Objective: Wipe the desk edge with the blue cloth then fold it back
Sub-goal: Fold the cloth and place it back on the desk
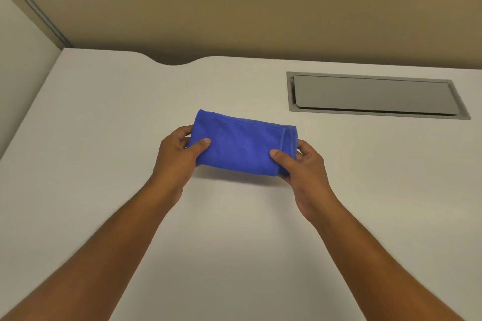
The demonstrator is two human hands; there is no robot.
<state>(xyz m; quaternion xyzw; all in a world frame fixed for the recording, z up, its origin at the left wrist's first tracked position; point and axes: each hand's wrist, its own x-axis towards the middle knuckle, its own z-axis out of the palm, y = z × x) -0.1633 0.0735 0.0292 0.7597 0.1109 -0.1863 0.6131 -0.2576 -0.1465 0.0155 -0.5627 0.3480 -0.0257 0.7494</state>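
Note:
A blue cloth [242, 144], folded into a thick rectangle, is held just above the white desk [234, 229], casting a shadow beneath its near edge. My left hand [177, 156] pinches its left end, thumb on top and fingers under. My right hand [305, 164] grips its right end the same way. The desk's far edge [234, 58] runs across the view behind the cloth, with a curved notch at the left of centre.
A grey metal cable flap [373, 95] is set into the desk at the back right. A tan partition wall [234, 8] rises behind the far edge. A pale side panel [23, 65] borders the desk on the left.

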